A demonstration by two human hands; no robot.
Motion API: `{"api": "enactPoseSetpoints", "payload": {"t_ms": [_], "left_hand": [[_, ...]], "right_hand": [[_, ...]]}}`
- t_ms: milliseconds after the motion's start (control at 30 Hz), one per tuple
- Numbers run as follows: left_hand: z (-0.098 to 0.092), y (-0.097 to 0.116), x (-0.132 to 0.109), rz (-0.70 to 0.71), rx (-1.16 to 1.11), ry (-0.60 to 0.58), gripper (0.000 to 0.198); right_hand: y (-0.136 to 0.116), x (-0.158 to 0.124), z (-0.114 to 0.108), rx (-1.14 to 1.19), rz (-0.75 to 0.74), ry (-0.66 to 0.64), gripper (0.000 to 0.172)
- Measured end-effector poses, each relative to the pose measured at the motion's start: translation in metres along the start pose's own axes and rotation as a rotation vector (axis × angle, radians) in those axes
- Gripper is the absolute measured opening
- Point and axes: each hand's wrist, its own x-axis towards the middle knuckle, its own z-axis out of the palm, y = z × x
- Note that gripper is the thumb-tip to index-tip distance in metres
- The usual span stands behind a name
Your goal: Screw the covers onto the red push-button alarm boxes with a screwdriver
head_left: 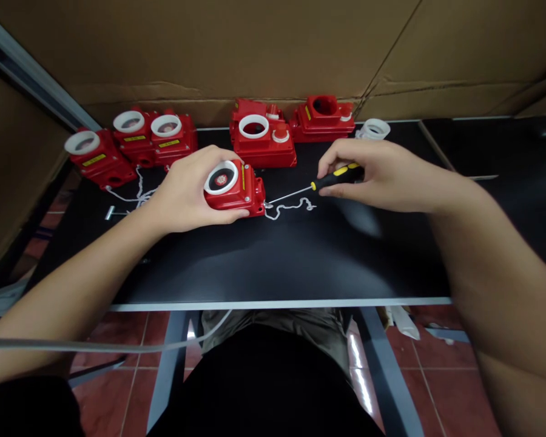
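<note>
A cardboard wall rises behind the black tabletop that I watch over from a distance through the head camera. Along the rear stand a left cluster of red housings and a central group of red housings. In front of them, the left hand curves around a held housing, palm over its left end, thumb along the near edge, other fingers mostly hidden. The housing is at the table's middle; whether it rests on the surface or just above it, I cannot tell. Its long axis, partly covered, appears to me to run crosswise, the bare right end facing the right hand. On that line the work turns: the housing lies left of the right hand and slightly nearer the wearer, with the left hand touching it and the right standing apart. Pinched between right thumb and fingers is a black-and-yellow screwdriver, its shaft slanting left. A loose white ring sits just beyond. The blade reaches the housing's right end, where a thin white cord trails off; I cannot make out whether it meets a screw.
</note>
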Motion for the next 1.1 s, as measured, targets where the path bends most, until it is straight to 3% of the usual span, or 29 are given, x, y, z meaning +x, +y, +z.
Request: {"api": "enactPoseSetpoints", "payload": {"t_ms": [133,233,367,633,900,1100], "left_hand": [[-0.001,-0.001,0.000,-0.017,-0.024,0.007,0.075],[-0.001,-0.002,0.001,-0.019,-0.016,0.011,0.077],[-0.002,-0.002,0.002,-0.040,-0.013,0.010,0.074],[-0.005,-0.005,0.000,-0.076,-0.002,0.001,0.076],[-0.006,-0.005,0.001,-0.085,-0.005,-0.002,0.078],[-0.005,-0.006,0.000,-0.090,-0.005,0.001,0.077]], "right_hand": [[-0.005,-0.002,0.005,0.010,0.148,-0.072,0.079],[-0.010,-0.002,0.007,0.003,0.203,-0.049,0.094],[-0.013,-0.001,0.007,-0.077,0.135,-0.016,0.082],[0.003,0.002,0.012,-0.009,0.017,0.009,0.050],[-0.010,0.000,0.015,-0.071,0.099,-0.023,0.043],[-0.009,-0.002,0.012,-0.092,0.050,-0.015,0.040]]}}
